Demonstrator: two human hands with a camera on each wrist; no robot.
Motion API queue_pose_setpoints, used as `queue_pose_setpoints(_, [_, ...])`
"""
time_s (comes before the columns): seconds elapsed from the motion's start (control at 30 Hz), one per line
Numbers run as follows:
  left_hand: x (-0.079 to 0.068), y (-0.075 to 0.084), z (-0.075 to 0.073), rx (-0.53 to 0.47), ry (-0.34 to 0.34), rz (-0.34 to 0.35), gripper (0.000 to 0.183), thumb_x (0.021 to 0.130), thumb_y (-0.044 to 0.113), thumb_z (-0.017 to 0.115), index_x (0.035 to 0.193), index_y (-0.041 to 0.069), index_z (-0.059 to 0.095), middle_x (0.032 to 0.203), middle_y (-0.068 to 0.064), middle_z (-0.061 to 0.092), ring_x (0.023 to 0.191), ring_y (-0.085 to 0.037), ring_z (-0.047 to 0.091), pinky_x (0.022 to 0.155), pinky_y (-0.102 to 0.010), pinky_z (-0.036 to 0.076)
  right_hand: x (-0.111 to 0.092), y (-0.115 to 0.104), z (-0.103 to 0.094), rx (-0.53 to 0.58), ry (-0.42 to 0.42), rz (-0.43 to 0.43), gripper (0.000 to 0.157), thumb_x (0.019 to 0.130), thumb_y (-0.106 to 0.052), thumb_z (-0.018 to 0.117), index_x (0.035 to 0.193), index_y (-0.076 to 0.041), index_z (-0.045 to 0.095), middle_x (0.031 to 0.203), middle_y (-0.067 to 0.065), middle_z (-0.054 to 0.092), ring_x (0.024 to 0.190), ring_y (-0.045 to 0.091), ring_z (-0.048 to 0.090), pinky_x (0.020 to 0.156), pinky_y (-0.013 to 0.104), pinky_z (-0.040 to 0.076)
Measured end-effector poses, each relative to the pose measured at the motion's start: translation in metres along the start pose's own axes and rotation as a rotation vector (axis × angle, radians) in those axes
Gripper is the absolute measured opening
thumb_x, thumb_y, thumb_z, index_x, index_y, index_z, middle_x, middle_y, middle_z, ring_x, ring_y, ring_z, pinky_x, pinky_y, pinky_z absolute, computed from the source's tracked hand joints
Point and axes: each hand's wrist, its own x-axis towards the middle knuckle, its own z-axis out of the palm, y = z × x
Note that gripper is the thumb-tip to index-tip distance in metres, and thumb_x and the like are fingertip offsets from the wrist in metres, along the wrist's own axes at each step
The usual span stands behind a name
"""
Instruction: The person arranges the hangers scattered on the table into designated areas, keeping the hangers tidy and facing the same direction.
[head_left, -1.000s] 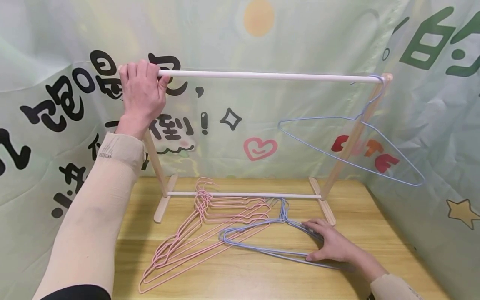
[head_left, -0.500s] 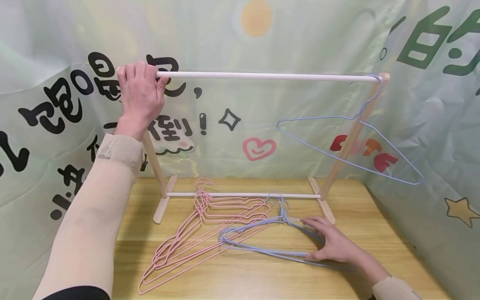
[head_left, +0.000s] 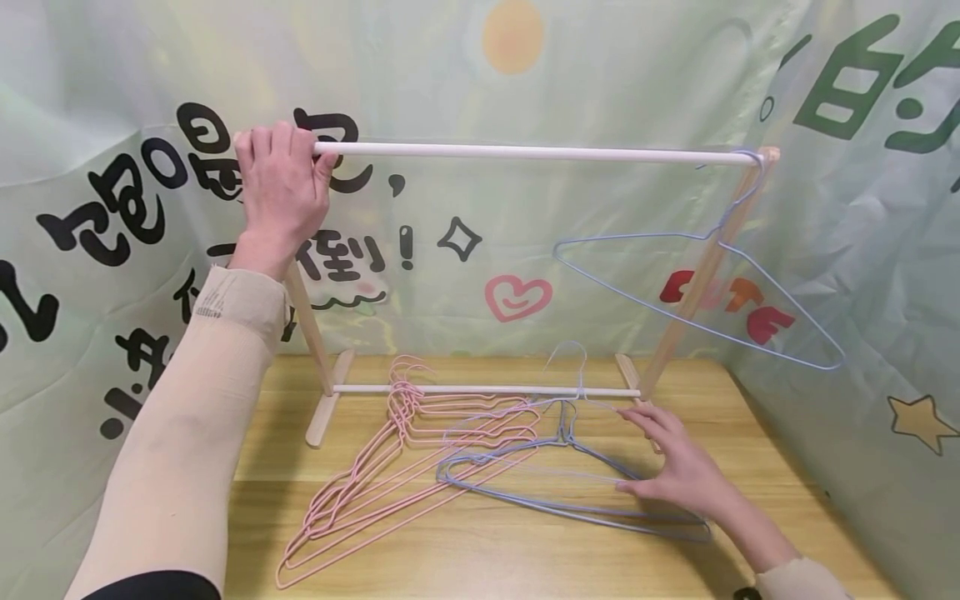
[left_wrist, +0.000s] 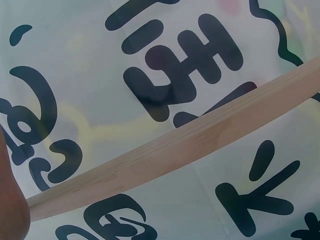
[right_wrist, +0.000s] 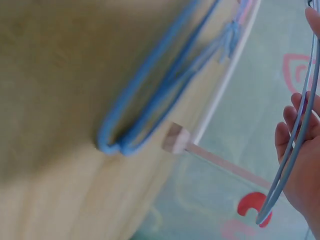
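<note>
Broadly, pale green printed fabric backdrop (head_left: 420,75): stands behind your work and along both sides.
Light wood-grain bench (head_left: 465,550): runs beneath everything you handle.
Pale wooden rack with white rods (head_left: 525,152): upright on the bench; it looks light, so a hard sideways knock could tip it if your left side let go.
Pink wire hangers (head_left: 406,404): bunched toward the left, hooks gathered by the lower rod.
Loose blue wire hangers (head_left: 567,439): piled partly over the pink ones; those crossing wires could snag whatever you lift.
Hung blue wire hanger (head_left: 725,223): on the top rod beside the right post; a jolt to the rack could set it swinging.
Raised blue wire hanger (head_left: 581,392): lifted above the blue pile, its left end crossing the pink wires in view; you can't tell whether it is fully clear.
Left grip (head_left: 283,179): fingers curled over the rack's upper left end, no hanger in it.
Right grip (head_left: 678,467): fingers and thumb hold the raised hanger by its right end, not clenched; that one-ended hold could let it twist or droop.
Thin blue hook (head_left: 584,358): rises across the lower rod in view and could catch there if you pull sideways.
</note>
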Motion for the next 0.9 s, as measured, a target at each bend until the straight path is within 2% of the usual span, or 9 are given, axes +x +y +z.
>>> queue_pose_setpoints(0.1, [0.0,0.0,0.0,-0.002,0.003,0.001,0.05,0.11,0.048,0.039,0.103,-0.001,0.047,0.099,-0.021,0.041,0.097,-0.045,0.032,0.105,-0.057,0.02,0.004,-0.001,-0.009,-0.03,0.052,-0.023,0.106,0.053,-0.024,0.104,0.146,-0.005,0.056,0.139,0.016,0.054,0.123,0.033,0.051,0.091,0.052,0.052])
queue_pose_setpoints(0.23, [0.0,0.0,0.0,0.001,0.003,0.004,0.051,0.11,0.048,0.038,0.104,-0.001,0.047,0.099,-0.02,0.041,0.097,-0.045,0.033,0.105,-0.057,0.02,0.009,-0.001,-0.02,-0.066,0.113,-0.055,0.11,0.049,-0.022,0.104,0.146,-0.005,0.056,0.136,0.016,0.055,0.121,0.032,0.051,0.1,0.026,0.04])
queue_pose_setpoints(0.3, [0.0,0.0,0.0,0.001,0.003,0.003,0.05,0.11,0.048,0.039,0.104,-0.001,0.047,0.099,-0.021,0.041,0.098,-0.045,0.033,0.105,-0.057,0.02,0.012,-0.001,-0.026,-0.078,0.145,-0.071,0.108,0.053,-0.031,0.104,0.146,-0.004,0.056,0.135,0.019,0.054,0.12,0.035,0.051,0.102,0.015,0.032])
queue_pose_setpoints(0.4, [0.0,-0.001,0.0,0.005,-0.003,-0.001,0.05,0.11,0.048,0.039,0.104,-0.001,0.047,0.1,-0.02,0.041,0.098,-0.045,0.033,0.105,-0.056,0.02,0.018,-0.003,-0.035,-0.092,0.203,-0.106,0.106,0.067,-0.063,0.092,0.143,0.001,0.056,0.132,0.024,0.055,0.117,0.041,0.052,0.104,0.009,0.024])
queue_pose_setpoints(0.5, [0.0,-0.001,-0.001,0.01,-0.014,-0.008,0.051,0.11,0.049,0.038,0.104,-0.001,0.047,0.1,-0.02,0.041,0.099,-0.044,0.033,0.106,-0.056,0.02,0.025,-0.005,-0.045,-0.119,0.259,-0.144,0.107,0.078,-0.082,0.066,0.141,0.004,0.057,0.129,0.027,0.055,0.114,0.045,0.051,0.106,0.01,0.023])
queue_pose_setpoints(0.53, [0.0,-0.001,-0.002,0.012,-0.018,-0.01,0.051,0.11,0.049,0.037,0.104,-0.001,0.047,0.1,-0.02,0.041,0.099,-0.044,0.033,0.106,-0.056,0.02,0.028,-0.006,-0.049,-0.141,0.279,-0.155,0.107,0.079,-0.084,0.06,0.14,0.004,0.058,0.128,0.027,0.056,0.113,0.046,0.051,0.105,0.014,0.027])
queue_pose_setpoints(0.7, [0.0,-0.001,-0.002,0.02,-0.032,-0.018,0.053,0.11,0.051,0.036,0.104,0.0,0.046,0.099,-0.02,0.04,0.098,-0.044,0.032,0.105,-0.056,0.019,0.04,-0.013,-0.072,-0.247,0.346,-0.205,0.107,0.081,-0.087,0.056,0.138,0.004,0.059,0.127,0.026,0.057,0.107,0.045,0.053,0.089,0.036,0.038])
queue_pose_setpoints(0.8, [0.0,0.0,-0.003,0.023,-0.04,-0.018,0.053,0.11,0.051,0.035,0.104,0.0,0.046,0.099,-0.02,0.04,0.098,-0.044,0.032,0.105,-0.056,0.019,0.047,-0.016,-0.087,-0.268,0.376,-0.226,0.105,0.083,-0.086,0.055,0.137,0.004,0.06,0.127,0.026,0.058,0.106,0.044,0.053,0.087,0.038,0.037])
queue_pose_setpoints(0.9, [0.0,0.0,-0.002,0.023,-0.04,-0.013,0.053,0.11,0.051,0.034,0.104,0.0,0.046,0.099,-0.019,0.04,0.098,-0.044,0.032,0.104,-0.056,0.019,0.053,-0.017,-0.1,-0.279,0.408,-0.23,0.106,0.083,-0.086,0.055,0.136,0.004,0.061,0.126,0.026,0.058,0.108,0.045,0.053,0.093,0.033,0.036])
